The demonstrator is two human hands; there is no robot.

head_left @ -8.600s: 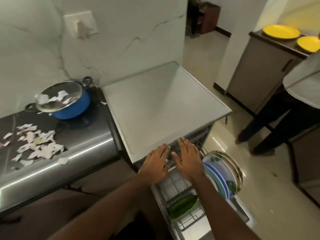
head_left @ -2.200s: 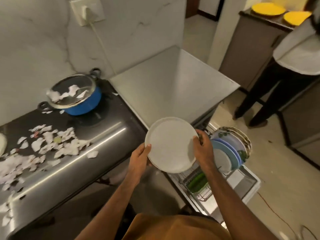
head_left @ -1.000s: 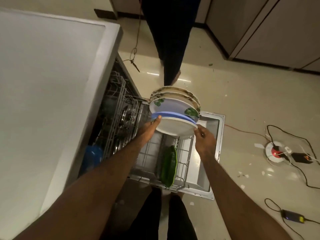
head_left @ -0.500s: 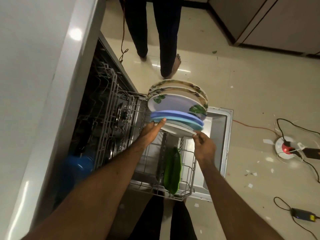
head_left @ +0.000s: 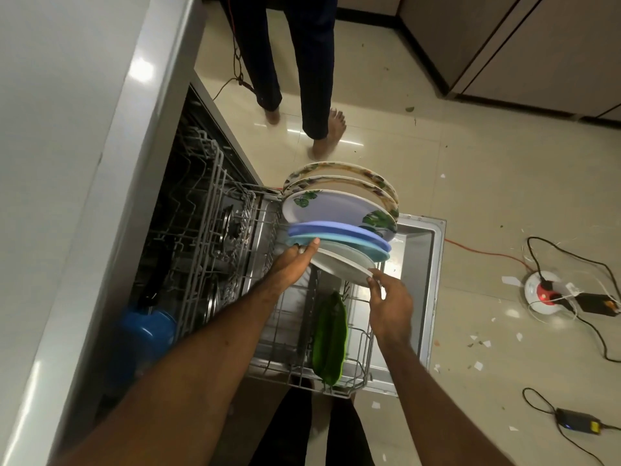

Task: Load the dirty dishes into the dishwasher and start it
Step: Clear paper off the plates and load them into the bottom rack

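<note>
White plate (head_left: pixel 342 265) tilted on edge in the pulled-out lower rack (head_left: pixel 285 331), nearest of a row (blue, leaf-print, floral behind). Gripped between both hands: left hand (head_left: pixel 295 262) on its left rim, right hand (head_left: pixel 389 306) pinching the near-right rim. Green dish (head_left: pixel 329 338) standing nearer in the rack.

Barefoot bystander (head_left: pixel 312 79), red-and-white power strip (head_left: pixel 546 292), black cables (head_left: pixel 601 334), paper scraps (head_left: pixel 477 365)

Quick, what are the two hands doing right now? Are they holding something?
Left hand: closed on the left edge of the white plate in the rack.
Right hand: fingers pinching the same plate's right edge.
</note>
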